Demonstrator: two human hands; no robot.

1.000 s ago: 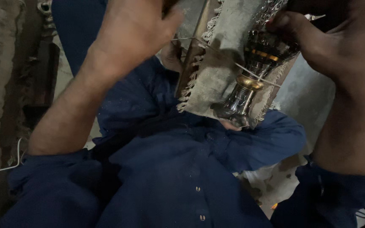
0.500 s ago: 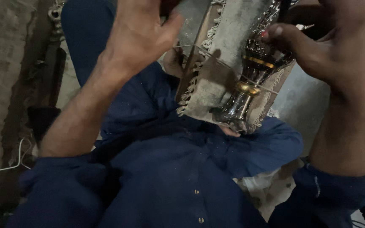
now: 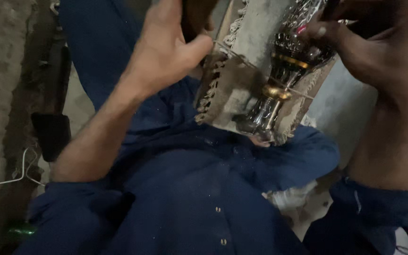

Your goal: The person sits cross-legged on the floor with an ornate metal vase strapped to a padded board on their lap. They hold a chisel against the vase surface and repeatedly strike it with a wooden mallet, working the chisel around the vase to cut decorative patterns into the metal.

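1. In the head view, a shiny silver goblet (image 3: 279, 80) is seen near the top, a bit to the right. It is tilted, with its foot pointing down toward the lap.
2. A bumpy pattern is seen on its cup, a gold band runs round the middle, and a gold ring sits on the thin stem. The foot is smooth and bright like a mirror.
3. The goblet is laid against a grey, dirty cloth pad (image 3: 246, 89) with a frayed fringe along its edge.
4. A thin string (image 3: 260, 71) is stretched across the pad and the goblet's stem.
5. The left hand (image 3: 166, 52) is spread wide, and the string's end is touched by its thumb.
6. The goblet's cup is held by the right hand (image 3: 374, 52), with the fingers curled round it.
7. Blue clothes (image 3: 190, 198) fill the bottom, and a white wire (image 3: 10, 177) lies on the floor at the left.
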